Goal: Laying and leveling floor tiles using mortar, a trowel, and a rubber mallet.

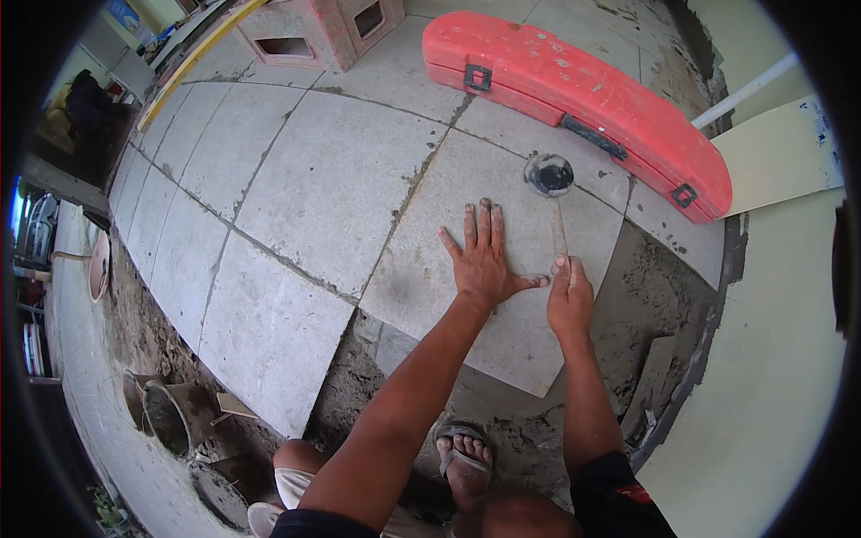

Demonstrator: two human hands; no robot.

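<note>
My left hand (484, 262) lies flat with fingers spread on a large grey floor tile (421, 278). To its right, my right hand (570, 291) is closed round the pale handle of a rubber mallet (549, 175). The mallet's round head, black in the middle and greyed at the rim, is over the far right part of the same tile; whether it touches the surface I cannot tell. The tile's near corner juts out over wet grey mortar (502, 394).
A long red hard case (574, 76) lies across the far tiles. A dirty red step stool (332, 27) stands at the far left, near a yellow straightedge (193, 63). Several mortar-caked buckets (179, 417) sit at left. A pale wall (771, 341) bounds the right side.
</note>
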